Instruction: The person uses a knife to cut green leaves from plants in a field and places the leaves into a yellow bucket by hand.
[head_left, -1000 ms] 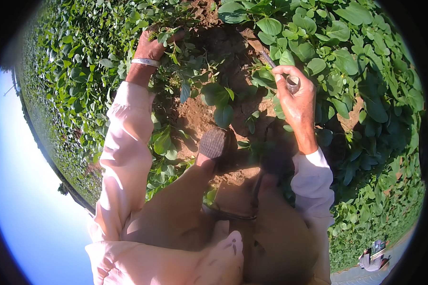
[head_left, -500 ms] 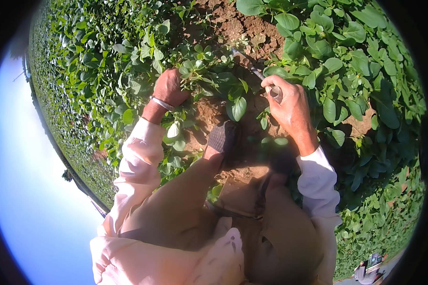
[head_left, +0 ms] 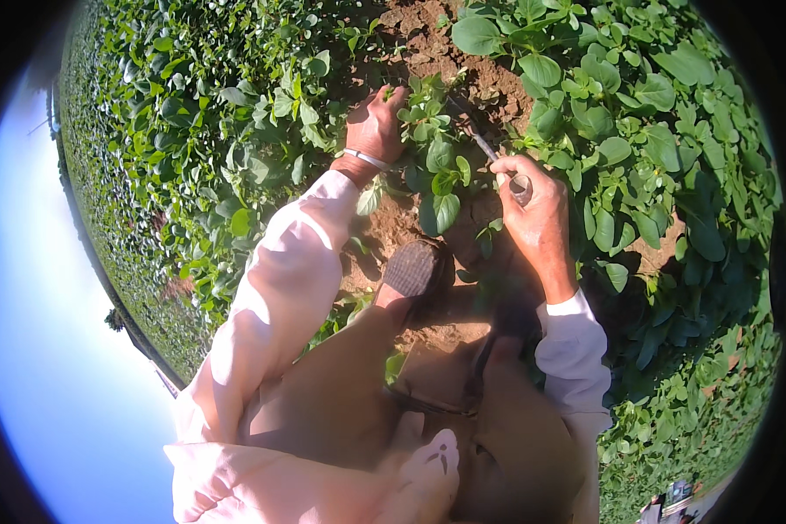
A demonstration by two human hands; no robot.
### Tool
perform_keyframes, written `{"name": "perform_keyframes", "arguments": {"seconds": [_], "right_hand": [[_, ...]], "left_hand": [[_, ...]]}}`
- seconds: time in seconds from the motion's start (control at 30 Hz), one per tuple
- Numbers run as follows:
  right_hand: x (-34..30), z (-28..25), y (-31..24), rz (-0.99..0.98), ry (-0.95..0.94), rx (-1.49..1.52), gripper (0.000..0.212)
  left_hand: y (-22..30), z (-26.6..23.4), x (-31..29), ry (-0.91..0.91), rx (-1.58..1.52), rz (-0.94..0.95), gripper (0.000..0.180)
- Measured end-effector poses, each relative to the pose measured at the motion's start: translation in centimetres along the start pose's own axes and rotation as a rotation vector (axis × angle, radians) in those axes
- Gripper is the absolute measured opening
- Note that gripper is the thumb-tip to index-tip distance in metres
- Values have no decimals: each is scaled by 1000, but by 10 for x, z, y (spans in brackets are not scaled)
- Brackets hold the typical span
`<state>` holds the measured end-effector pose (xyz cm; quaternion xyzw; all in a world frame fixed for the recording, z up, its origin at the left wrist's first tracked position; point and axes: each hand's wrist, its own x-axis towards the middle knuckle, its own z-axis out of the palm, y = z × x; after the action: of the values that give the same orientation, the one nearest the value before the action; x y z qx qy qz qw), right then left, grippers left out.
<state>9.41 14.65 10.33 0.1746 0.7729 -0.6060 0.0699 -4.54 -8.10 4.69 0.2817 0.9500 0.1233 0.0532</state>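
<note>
The left hand [head_left: 375, 131] is reaching into the upper middle of the frame, its fingers curling beside a leafy plant [head_left: 439, 157]; whether they are gripping a stem cannot be told, as leaves and the hand itself are hiding the fingertips. The right hand [head_left: 537, 214], right of centre, is closing firmly around a hand tool [head_left: 484, 147], the round end of its handle showing at the fist. The tool's metal shaft is slanting toward the upper left, its far end running in among shadow and leaves near the plant, which is standing between the two hands.

A pale bracelet [head_left: 366, 158] is circling the left wrist, and light pink sleeves [head_left: 288, 253] are covering both forearms. Brown reddish soil [head_left: 498, 83] is showing at the top centre. Below the plant, a dark shoe [head_left: 413, 266] is resting near the centre, with brown trousers [head_left: 332, 375] filling the lower middle. Broad-leaved plants [head_left: 616, 150] are crowding the right side, smaller-leaved greenery [head_left: 179, 113] is spreading across the upper left, and bright sky [head_left: 52, 349] is curving along the left edge.
</note>
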Motion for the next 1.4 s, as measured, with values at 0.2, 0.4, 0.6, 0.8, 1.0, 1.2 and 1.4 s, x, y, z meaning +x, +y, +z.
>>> {"name": "perform_keyframes", "arguments": {"seconds": [0.2, 0.4, 0.6, 0.8, 1.0, 1.2, 1.4], "right_hand": [[28, 20, 4, -188, 82, -31, 23], [98, 64, -10, -190, 36, -122, 17], [136, 69, -15, -228, 49, -79, 15], [57, 9, -2, -123, -140, -56, 17], [13, 3, -4, -132, -335, -154, 28], [41, 67, -2, -214, -331, -247, 22], [53, 73, -7, -206, -321, -152, 17]], "left_hand": [[-37, -17, -17, 5, -287, -125, 60], [-3, -47, -17, -31, -220, -99, 43], [-5, -43, -46, -219, -50, 64, 48], [-12, -35, -96, -160, -16, 171, 32], [-25, -34, -121, -176, -51, 69, 38], [-15, -42, -112, -132, -10, 105, 33], [-5, -47, -72, -250, 158, 38, 33]]}}
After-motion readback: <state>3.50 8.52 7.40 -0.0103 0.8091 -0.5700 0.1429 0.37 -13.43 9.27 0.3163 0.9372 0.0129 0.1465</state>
